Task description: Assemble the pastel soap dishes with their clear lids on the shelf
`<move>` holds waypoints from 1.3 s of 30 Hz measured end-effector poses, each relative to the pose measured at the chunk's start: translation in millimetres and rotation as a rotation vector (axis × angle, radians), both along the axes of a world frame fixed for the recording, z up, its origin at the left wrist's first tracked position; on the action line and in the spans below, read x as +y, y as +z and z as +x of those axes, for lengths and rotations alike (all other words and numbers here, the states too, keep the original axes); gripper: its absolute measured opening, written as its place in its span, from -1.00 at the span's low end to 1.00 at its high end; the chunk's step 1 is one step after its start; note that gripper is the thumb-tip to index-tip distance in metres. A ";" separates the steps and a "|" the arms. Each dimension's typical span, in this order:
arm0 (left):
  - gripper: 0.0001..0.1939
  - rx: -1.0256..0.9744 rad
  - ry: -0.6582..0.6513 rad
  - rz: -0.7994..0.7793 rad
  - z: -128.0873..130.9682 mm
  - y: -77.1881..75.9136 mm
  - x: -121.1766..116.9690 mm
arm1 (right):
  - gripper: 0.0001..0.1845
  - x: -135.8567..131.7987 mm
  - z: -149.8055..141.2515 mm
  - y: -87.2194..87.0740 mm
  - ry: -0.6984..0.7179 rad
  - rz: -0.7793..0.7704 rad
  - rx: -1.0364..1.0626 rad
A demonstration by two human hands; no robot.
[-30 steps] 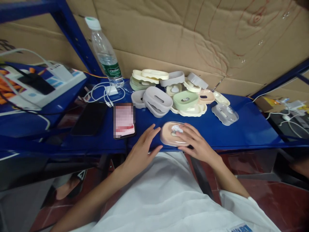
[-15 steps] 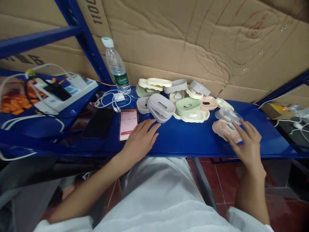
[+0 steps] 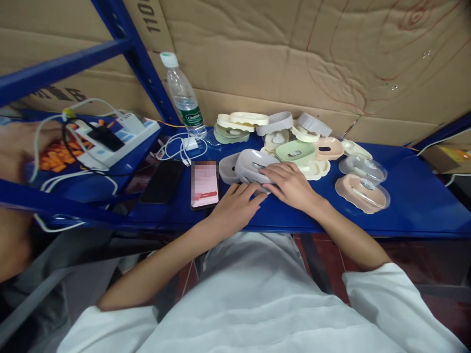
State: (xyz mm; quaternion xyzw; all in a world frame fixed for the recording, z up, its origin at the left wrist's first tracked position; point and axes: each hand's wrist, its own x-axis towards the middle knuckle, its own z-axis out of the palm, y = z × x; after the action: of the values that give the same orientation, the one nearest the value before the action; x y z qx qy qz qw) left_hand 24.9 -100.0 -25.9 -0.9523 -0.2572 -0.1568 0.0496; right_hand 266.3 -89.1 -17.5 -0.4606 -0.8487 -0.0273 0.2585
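A grey soap dish (image 3: 253, 159) lies tilted on a small stack of grey soap dishes in front of me. My right hand (image 3: 290, 184) has its fingers over the dish's right rim, with the thumb at the near side. Beside it, my left hand (image 3: 239, 206) rests at the near edge, fingers loosely apart, fingertips close to or touching the dish. Another grey soap dish (image 3: 228, 169) sits just left of these. To the right lie a pink soap dish (image 3: 356, 191) with a transparent cover and a grey soap dish (image 3: 358, 166), also covered.
Several pastel dish parts, including a green one (image 3: 296, 151) and a peach one (image 3: 329, 147), crowd the back. A phone (image 3: 205, 186), a dark phone (image 3: 162, 184), a white charger (image 3: 189, 143) and a water bottle (image 3: 186, 100) stand left. A power strip (image 3: 121, 142) lies beyond; another person's arm (image 3: 14, 171) shows.
My right hand has left the covered pink dish and crossed left onto the grey soap dish. My left hand stays by its near edge. The view has shifted, and another person's arm appears at left.
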 end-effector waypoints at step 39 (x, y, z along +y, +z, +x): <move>-0.54 -0.139 0.185 0.008 8.4 -20.4 -34.3 | -0.58 -50.8 83.8 -13.4 -0.381 -0.086 -0.056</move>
State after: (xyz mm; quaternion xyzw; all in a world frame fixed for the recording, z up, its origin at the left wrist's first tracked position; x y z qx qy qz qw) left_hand 33.3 -134.4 -46.2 -0.9111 -0.3464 -0.2180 0.0498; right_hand 350.0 -139.9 -30.9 -0.6224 -0.7536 -0.0523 0.2050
